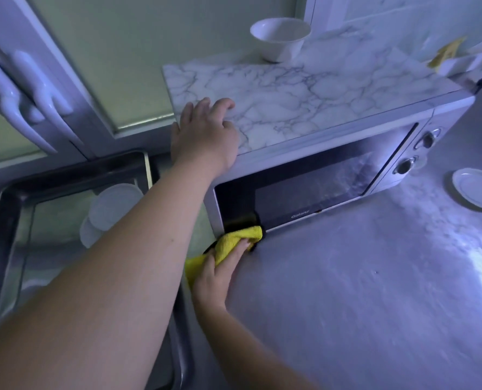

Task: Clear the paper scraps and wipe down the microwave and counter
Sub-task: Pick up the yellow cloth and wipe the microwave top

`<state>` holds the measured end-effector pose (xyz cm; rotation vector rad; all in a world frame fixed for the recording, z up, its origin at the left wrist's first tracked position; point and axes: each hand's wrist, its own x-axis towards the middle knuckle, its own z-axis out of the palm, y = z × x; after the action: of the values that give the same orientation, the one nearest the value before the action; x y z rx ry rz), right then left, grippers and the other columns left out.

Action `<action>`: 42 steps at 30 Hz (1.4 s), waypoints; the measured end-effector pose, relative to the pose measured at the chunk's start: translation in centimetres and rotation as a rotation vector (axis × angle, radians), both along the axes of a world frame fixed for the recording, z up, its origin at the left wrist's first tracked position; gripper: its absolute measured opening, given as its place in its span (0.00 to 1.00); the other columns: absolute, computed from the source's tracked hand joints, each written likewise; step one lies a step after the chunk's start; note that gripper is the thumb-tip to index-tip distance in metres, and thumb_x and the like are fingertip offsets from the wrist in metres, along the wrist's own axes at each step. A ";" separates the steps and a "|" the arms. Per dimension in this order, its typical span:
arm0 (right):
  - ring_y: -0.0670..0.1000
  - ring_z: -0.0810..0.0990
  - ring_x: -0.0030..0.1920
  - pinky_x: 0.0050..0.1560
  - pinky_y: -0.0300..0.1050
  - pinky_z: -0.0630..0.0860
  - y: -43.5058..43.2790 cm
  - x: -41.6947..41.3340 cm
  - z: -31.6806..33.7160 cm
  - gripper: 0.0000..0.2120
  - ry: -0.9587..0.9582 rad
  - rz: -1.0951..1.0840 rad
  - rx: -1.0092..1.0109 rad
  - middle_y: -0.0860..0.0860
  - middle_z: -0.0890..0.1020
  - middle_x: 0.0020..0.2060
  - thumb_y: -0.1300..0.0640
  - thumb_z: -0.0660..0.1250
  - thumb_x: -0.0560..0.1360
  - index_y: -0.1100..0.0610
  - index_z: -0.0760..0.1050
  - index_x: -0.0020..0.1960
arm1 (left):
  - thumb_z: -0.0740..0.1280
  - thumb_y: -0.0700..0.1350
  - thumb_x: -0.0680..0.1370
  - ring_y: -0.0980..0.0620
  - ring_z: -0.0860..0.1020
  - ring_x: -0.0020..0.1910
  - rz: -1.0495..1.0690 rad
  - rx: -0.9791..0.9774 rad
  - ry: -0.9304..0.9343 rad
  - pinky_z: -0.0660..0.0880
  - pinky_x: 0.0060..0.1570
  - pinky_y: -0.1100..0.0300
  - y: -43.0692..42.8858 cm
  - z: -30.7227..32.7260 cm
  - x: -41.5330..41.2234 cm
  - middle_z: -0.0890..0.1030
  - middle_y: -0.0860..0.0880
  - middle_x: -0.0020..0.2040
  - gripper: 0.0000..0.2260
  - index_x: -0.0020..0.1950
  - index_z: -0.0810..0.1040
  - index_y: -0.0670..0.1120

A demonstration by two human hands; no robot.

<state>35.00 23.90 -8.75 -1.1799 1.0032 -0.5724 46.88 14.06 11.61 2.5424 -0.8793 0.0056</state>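
the wiping step is judged to be in hand. the microwave point(318, 153) is steadied by the left hand point(206, 139), which is laid flat and open on the near left corner of its marbled top, nothing being held. a yellow cloth point(234, 243) is gripped by the right hand point(220, 277), fingers closed over it, and is pressed against the lower left corner of the microwave door, just where the door meets the table point(360, 277). beyond the left hand, a white bowl point(280, 38) is seen on the microwave top; well to the right of both hands, a small plate point(476, 190) rests on the table. left of the arms a sink point(6, 220) is seen. no paper scraps can be made out with certainty. next, the cloth would probably need to be drawn across the door front, then over the table.
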 end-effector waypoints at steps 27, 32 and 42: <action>0.65 0.45 0.80 0.78 0.56 0.36 -31.7 -5.0 9.3 0.38 -0.033 -0.408 -0.824 0.65 0.50 0.79 0.43 0.52 0.78 0.67 0.51 0.79 | 0.47 0.51 0.72 0.46 0.61 0.75 0.013 -0.006 -0.118 0.55 0.75 0.50 -0.1 -0.9 0.4 0.68 0.48 0.74 0.27 0.70 0.70 0.55; 0.56 0.51 0.80 0.80 0.46 0.44 -31.0 -2.8 9.2 0.39 -0.236 -0.627 -0.479 0.59 0.54 0.80 0.44 0.58 0.77 0.62 0.50 0.81 | 0.48 0.50 0.72 0.48 0.60 0.74 0.037 0.035 -0.090 0.56 0.73 0.49 -0.5 -0.6 0.4 0.66 0.51 0.74 0.26 0.69 0.67 0.58; 0.46 0.44 0.81 0.79 0.54 0.42 -13.4 1.8 9.7 0.44 -0.169 -0.472 -0.091 0.45 0.44 0.81 0.31 0.57 0.70 0.39 0.38 0.79 | 0.49 0.48 0.80 0.43 0.53 0.77 0.033 0.137 -0.053 0.55 0.73 0.40 -0.8 -0.2 -0.2 0.59 0.48 0.77 0.21 0.73 0.60 0.57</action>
<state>36.83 10.47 0.91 -0.9542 1.1229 -1.0824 46.64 13.28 11.40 2.6952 -0.8848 0.0235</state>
